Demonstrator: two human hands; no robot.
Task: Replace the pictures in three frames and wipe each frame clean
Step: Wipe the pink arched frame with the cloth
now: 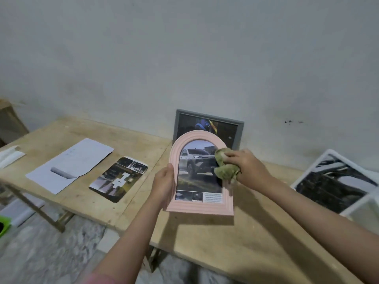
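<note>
A pink arched frame [200,208] with a car picture in it is held tilted above the wooden table [235,238]. My left hand [164,184] grips its left edge. My right hand [246,167] holds a crumpled green cloth [225,171] against the glass at the frame's right side. Behind it a grey frame [238,134] with a dark picture leans on the wall. A white frame [332,158] with a black-and-white picture lies at the right.
On the left part of the table lie a loose dark picture [119,178] with rounded corners and a white sheet [69,165] with a curled edge. A white object [10,156] sits at the far left. The wall stands close behind the table.
</note>
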